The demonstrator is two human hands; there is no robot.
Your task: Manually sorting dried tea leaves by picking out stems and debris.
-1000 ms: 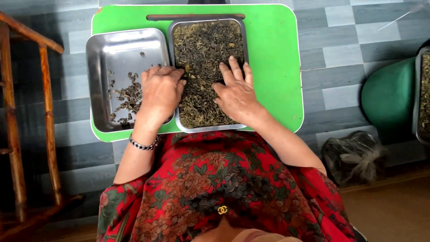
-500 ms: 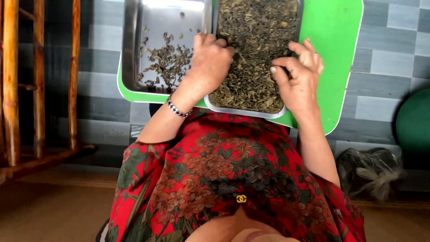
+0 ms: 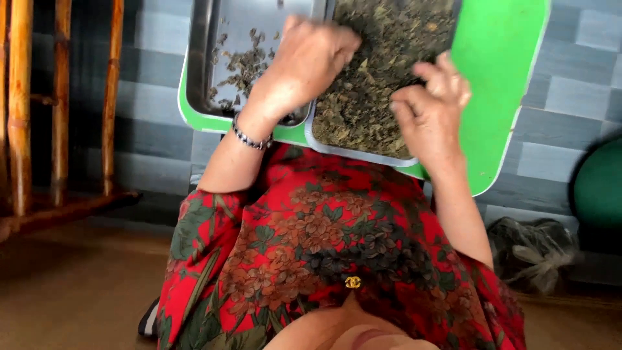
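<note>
Two metal trays lie side by side on a small green table (image 3: 495, 97). The left tray (image 3: 207, 58) holds a few scattered dried leaves (image 3: 243, 65). The right tray (image 3: 324, 139) is heaped with dried leaves (image 3: 382, 71). My left hand (image 3: 311, 58), with a beaded bracelet on its wrist, is curled over the edge where the trays meet. Motion blur hides whether it grips any leaves. My right hand (image 3: 431, 107) rests on the leaf pile in the right tray with its fingers bent and apart.
A wooden frame with upright bars (image 3: 26, 110) stands at the left. A dark green round object (image 3: 599, 188) and a crumpled plastic bag (image 3: 531, 253) lie at the right on the grey tiled floor. My red floral garment (image 3: 311, 246) fills the lower middle.
The view has tilted down and closer, so the table sits higher in frame. My left hand went from flat to curled at the trays' shared edge. My right hand's fingers have bent on the leaves.
</note>
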